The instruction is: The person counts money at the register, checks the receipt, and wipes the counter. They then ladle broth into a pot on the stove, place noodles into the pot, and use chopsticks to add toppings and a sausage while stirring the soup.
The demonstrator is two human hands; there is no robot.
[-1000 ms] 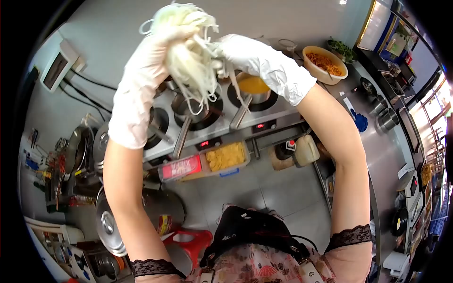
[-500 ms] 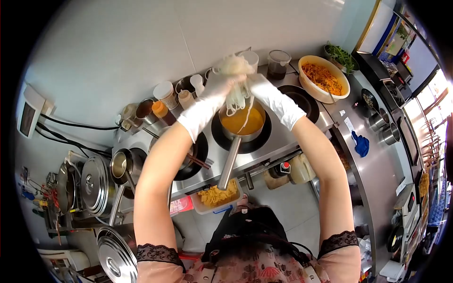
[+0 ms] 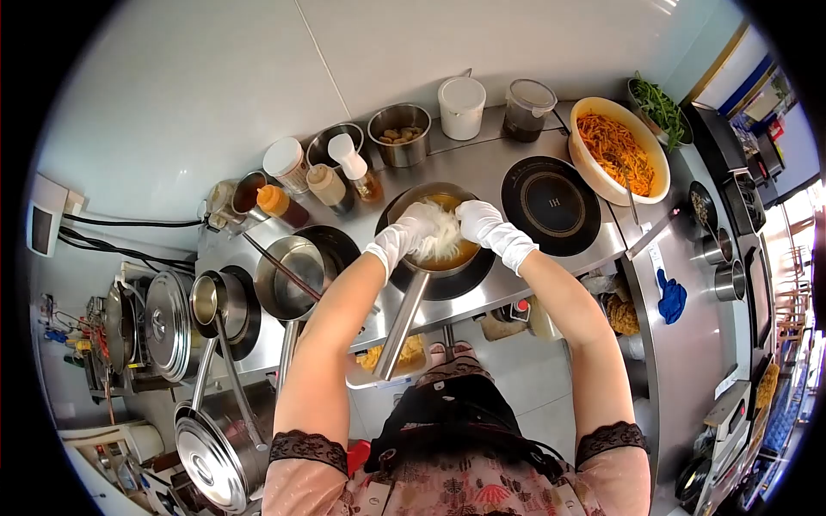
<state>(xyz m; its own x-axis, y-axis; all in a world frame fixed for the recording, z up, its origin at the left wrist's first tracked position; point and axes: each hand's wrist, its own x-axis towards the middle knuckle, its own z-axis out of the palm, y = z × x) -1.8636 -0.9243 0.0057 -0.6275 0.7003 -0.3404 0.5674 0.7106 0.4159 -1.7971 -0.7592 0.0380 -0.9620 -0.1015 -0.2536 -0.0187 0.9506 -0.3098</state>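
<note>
A saucepan (image 3: 403,327) of yellow-orange broth stands on a round black induction plate, its long handle pointing toward me. Pale noodles (image 3: 445,237) hang in a loose bundle low over the broth, their lower ends in the pan. My left hand (image 3: 408,234), in a white glove, is closed around the left side of the bundle at the pan's rim. On the opposite side my right hand (image 3: 484,225), also gloved, has its fingers curled in against the noodles; its fingertips are partly hidden.
Right of the pan is a bare induction plate (image 3: 551,206), then a bowl (image 3: 588,176) of orange shreds with a spoon. Left are a second saucepan (image 3: 297,273) with chopsticks (image 3: 280,265) across it and a small pot (image 3: 231,297). Sauce bottles (image 3: 282,206) and tubs line the wall.
Both hands have come down and nearer to me, lowering the noodles from above the pan's far side into the broth. My view has also shifted.
</note>
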